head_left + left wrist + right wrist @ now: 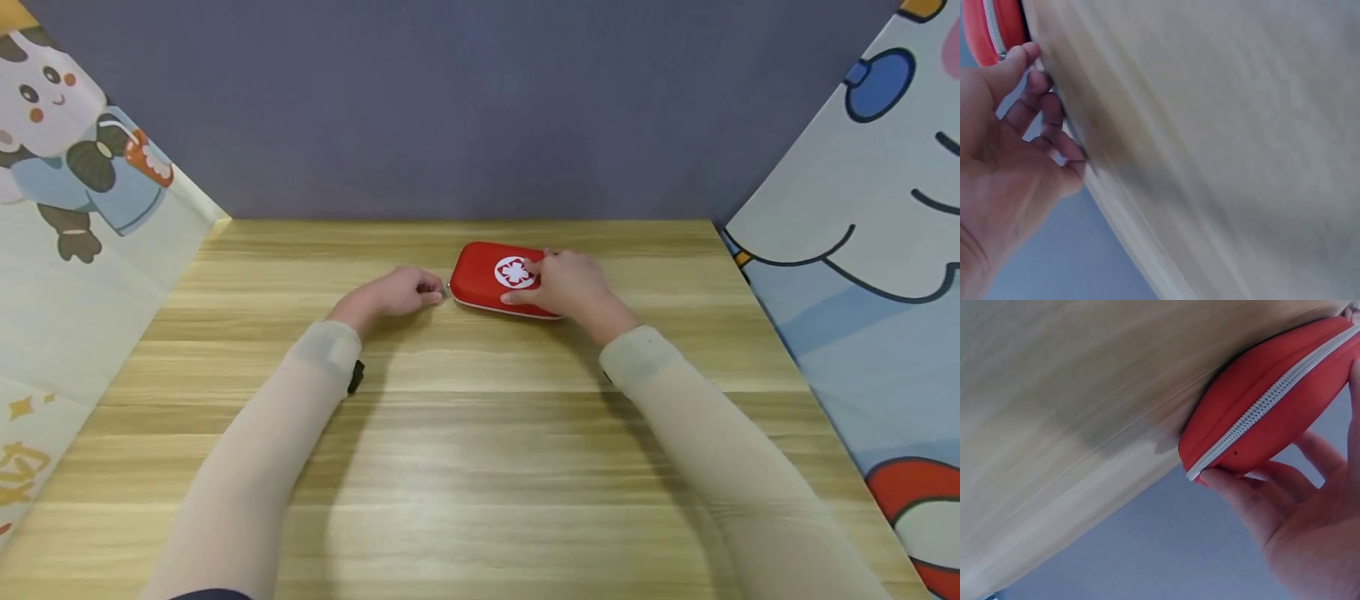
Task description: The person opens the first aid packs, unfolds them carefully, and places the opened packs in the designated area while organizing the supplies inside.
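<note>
Item: one red case (480, 283) with a white round emblem (514, 272) on its lid, lying flat, emblem upward, beyond the middle of the wooden table (450, 467), nearer the far edge than the near one.

Left hand (397, 292): just off the case's left end, thumb and forefinger brought together; we read this as a pinch on the zip pull (1003, 57), the other fingers loosely bent.

Right hand (573, 283): over the case's right end, gripping it, thumb and forefinger parted on the lid, the rest reaching toward the far side.

Progress: the case is steadied and its pull, we judge, in hand. The zip (1260, 409) looks joined along the stretch shown in the right wrist view; no gap or contents show. Opening the case, if that is meant, is all to be done — the hidden far side we cannot tell.

Edges and room: a grey partition (465, 108) stands at the far edge, leaving a narrow strip beyond the case. Printed panels, left (75, 292) and right (847, 208), border the table well apart from both hands. We find the widest working room on the near side, between the sleeves (247, 450).
</note>
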The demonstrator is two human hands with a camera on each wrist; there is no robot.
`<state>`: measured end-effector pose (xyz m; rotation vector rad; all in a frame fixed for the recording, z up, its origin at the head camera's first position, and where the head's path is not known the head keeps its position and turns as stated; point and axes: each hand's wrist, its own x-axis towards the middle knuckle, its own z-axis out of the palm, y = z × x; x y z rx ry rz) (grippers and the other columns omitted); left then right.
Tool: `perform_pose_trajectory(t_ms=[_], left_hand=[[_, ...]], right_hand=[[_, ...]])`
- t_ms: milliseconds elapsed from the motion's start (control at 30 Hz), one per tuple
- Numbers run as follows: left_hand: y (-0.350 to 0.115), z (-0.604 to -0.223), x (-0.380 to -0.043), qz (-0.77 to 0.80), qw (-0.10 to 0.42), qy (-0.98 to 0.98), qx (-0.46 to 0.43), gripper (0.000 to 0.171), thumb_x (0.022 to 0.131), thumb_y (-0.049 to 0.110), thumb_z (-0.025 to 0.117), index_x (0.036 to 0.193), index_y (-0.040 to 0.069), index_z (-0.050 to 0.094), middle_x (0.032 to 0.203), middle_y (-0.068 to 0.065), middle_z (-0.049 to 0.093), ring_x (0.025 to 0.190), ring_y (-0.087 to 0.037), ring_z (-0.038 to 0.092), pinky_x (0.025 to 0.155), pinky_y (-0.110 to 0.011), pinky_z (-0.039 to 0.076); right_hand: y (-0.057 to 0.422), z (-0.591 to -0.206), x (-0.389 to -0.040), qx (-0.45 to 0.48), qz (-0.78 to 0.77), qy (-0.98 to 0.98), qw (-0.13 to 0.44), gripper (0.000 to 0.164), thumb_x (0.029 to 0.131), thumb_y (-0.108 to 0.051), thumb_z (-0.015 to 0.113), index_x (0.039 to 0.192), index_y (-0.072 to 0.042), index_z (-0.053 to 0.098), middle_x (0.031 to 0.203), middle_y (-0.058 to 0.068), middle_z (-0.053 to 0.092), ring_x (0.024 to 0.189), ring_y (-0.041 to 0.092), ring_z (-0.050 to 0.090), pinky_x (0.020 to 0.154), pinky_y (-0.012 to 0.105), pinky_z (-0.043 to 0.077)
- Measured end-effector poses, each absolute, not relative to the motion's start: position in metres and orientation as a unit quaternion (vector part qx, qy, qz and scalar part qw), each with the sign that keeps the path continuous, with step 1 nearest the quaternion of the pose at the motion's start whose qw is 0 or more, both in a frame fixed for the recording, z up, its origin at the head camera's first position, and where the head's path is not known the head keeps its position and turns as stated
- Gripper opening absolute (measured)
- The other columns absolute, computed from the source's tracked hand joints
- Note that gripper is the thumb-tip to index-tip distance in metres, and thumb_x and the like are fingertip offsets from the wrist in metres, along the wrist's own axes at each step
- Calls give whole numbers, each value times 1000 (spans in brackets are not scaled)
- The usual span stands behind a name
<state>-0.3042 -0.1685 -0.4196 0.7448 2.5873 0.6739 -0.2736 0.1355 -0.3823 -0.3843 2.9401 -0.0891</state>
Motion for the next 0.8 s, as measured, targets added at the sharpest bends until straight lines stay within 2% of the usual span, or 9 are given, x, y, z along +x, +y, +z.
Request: perform_pose_trajectory(t_ms=[67, 233, 367, 433, 533, 633, 700, 800], left_hand=[[-167, -419, -300, 227, 179, 918, 271, 17, 109, 18, 58, 100, 10, 69, 88, -6, 59, 88, -22, 53, 86, -40, 43], [-161, -419, -287, 212, 165, 918, 291, 19, 109, 17, 58, 97, 11, 70, 83, -1, 62, 86, -19, 57, 89, -40, 48], [-152, -415, -278, 203, 159, 920, 295, 21, 109, 15, 57, 92, 10, 68, 75, 1, 56, 79, -17, 55, 85, -38, 49], [-145, -411, -272, 182, 148, 925, 300, 23, 109, 15, 56, 89, 10, 64, 73, 0, 52, 77, -19, 54, 83, -39, 48], [-134, -406, -265, 124, 117, 939, 297, 21, 109, 19, 54, 92, 12, 63, 81, -4, 59, 86, -24, 63, 84, -45, 54], [-125, -403, -261, 66, 95, 962, 249, 20, 109, 23, 51, 102, 14, 67, 98, -8, 72, 102, -30, 72, 92, -58, 57], [-123, -403, -262, 45, 81, 974, 208, 23, 109, 25, 49, 107, 15, 70, 109, -8, 76, 109, -32, 74, 95, -64, 56], [-125, -404, -270, 49, 62, 985, 155, 27, 109, 24, 47, 106, 15, 72, 109, -11, 77, 108, -35, 74, 93, -65, 56]], right_hand=[[133, -385, -273, -125, -26, 989, 81, 89, 88, -80, 64, 160, -29, 51, 165, 21, 47, 136, 42, 58, 108, 55, 53], [128, -387, -271, -117, -17, 991, 62, 86, 89, -81, 63, 156, -27, 57, 158, 20, 55, 130, 41, 62, 103, 54, 55], [120, -385, -269, -100, -1, 994, 51, 84, 87, -84, 61, 151, -29, 63, 142, 14, 67, 116, 36, 67, 94, 51, 59], [114, -383, -268, -89, 9, 995, 46, 83, 86, -86, 59, 143, -27, 68, 131, 11, 71, 109, 33, 69, 86, 49, 60], [103, -380, -265, -89, 26, 995, 33, 79, 87, -87, 56, 125, -20, 77, 116, 10, 75, 99, 31, 71, 76, 46, 60], [96, -375, -259, -110, 42, 993, 18, 74, 90, -84, 57, 104, -14, 79, 100, 11, 75, 90, 30, 71, 70, 44, 60], [95, -371, -253, -137, 60, 989, 16, 70, 92, -80, 59, 95, -13, 79, 93, 10, 74, 85, 29, 71, 69, 43, 59], [97, -365, -239, -180, 75, 981, 16, 61, 91, -75, 67, 94, -15, 77, 88, 8, 73, 82, 27, 71, 69, 45, 59]])
